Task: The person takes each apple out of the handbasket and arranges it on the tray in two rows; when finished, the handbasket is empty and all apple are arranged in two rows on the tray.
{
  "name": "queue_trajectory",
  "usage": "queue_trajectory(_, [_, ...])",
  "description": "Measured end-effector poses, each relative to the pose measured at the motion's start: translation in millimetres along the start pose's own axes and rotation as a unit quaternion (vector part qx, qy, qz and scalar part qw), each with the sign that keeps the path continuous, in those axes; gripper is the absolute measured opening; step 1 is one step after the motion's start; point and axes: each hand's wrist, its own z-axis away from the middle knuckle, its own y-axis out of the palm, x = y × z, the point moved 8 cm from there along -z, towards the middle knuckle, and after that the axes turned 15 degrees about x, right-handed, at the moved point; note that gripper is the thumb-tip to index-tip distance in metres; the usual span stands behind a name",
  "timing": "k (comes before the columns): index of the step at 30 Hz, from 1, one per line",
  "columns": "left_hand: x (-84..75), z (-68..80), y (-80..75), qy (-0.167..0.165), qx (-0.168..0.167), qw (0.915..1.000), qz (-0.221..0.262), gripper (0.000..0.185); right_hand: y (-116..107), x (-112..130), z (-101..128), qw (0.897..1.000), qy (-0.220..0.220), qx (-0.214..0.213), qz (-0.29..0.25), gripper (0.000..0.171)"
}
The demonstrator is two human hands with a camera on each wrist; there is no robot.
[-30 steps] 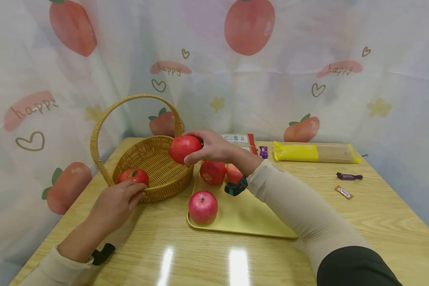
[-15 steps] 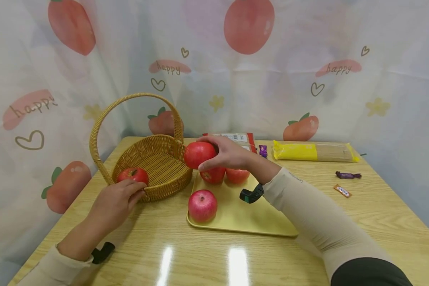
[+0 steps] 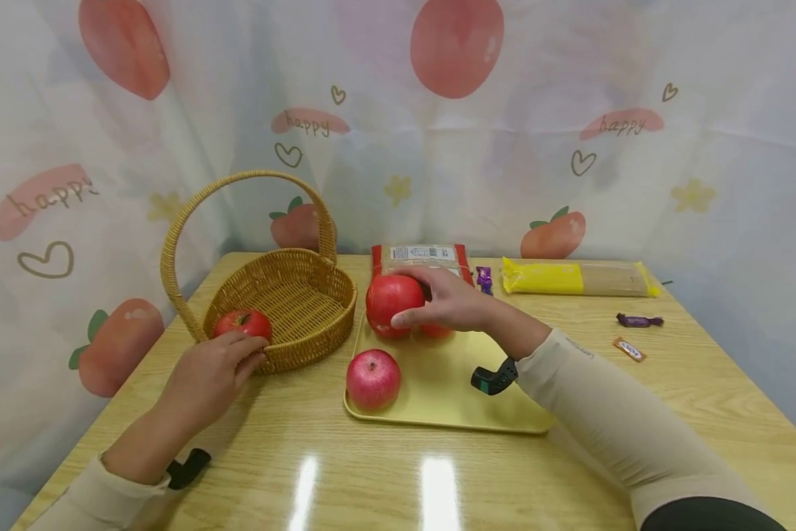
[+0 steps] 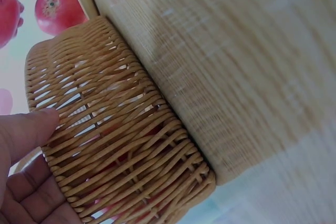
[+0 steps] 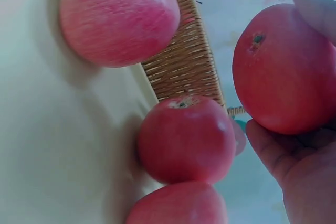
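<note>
My right hand [image 3: 445,304] grips a red apple [image 3: 394,304] just above the far left corner of the yellow tray [image 3: 451,402]. The right wrist view shows that apple [image 5: 286,69] in my fingers [image 5: 302,166], apart from two red apples [image 5: 186,140] lying below on the tray. A pink apple [image 3: 373,378] sits at the tray's near left. My left hand [image 3: 220,369] rests with straight fingers against the front wall of the wicker basket [image 3: 305,346], beside a red apple [image 3: 241,323] inside it. The left wrist view shows my fingers [image 4: 26,132] on the basket's weave [image 4: 121,140].
Behind the tray lie a brown packet [image 3: 420,255] with red edges, a long yellow packet [image 3: 573,278] and a purple sweet [image 3: 483,279]. Two more wrapped sweets [image 3: 639,320] lie at the right. The basket's tall handle [image 3: 238,181] arches over it. A printed curtain closes off the table's back.
My right hand has carried the red apple from over the basket's rim rightward and down to above the tray. My left hand has stayed on the basket.
</note>
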Motion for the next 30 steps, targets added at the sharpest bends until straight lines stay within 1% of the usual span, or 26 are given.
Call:
queue_trajectory(4, [0.0,0.8,-1.6,-0.001,-0.001,1.0,-0.001,0.021,3,-4,9,1.0,0.013,-0.005,-0.006,0.072])
queue_trajectory(8, [-0.5,1.0,-2.5,0.003,-0.004,1.0,-0.002,0.021,6,-2,17,1.0,0.002,-0.016,0.01,0.073])
queue_trajectory(14, [-1.0,0.6,-3.1,0.001,-0.002,1.0,-0.001,0.021,14,-2,28,1.0,-0.015,-0.015,0.007,0.074])
queue_trajectory(19, [0.1,1.0,-2.9,-0.008,0.004,1.0,0.0,0.021,19,-6,35,0.999,-0.012,-0.028,0.039,0.074])
queue_trajectory(22, [-0.6,0.9,-3.2,-0.002,-0.001,1.0,-0.002,0.02,22,-12,41,0.998,-0.003,-0.031,0.048,0.075])
queue_trajectory(24, [-1.2,0.5,-2.7,0.001,-0.003,1.0,-0.002,0.02,24,-15,46,0.999,-0.001,-0.031,0.044,0.075])
queue_trajectory(26, [-2.0,0.1,-2.0,0.004,-0.002,1.0,-0.002,0.02,28,-17,50,0.999,-0.009,-0.03,0.036,0.073])
queue_trajectory(30, [-1.6,1.0,-1.4,0.0,0.002,1.0,-0.004,0.021,36,-23,55,0.999,-0.016,-0.029,0.029,0.074])
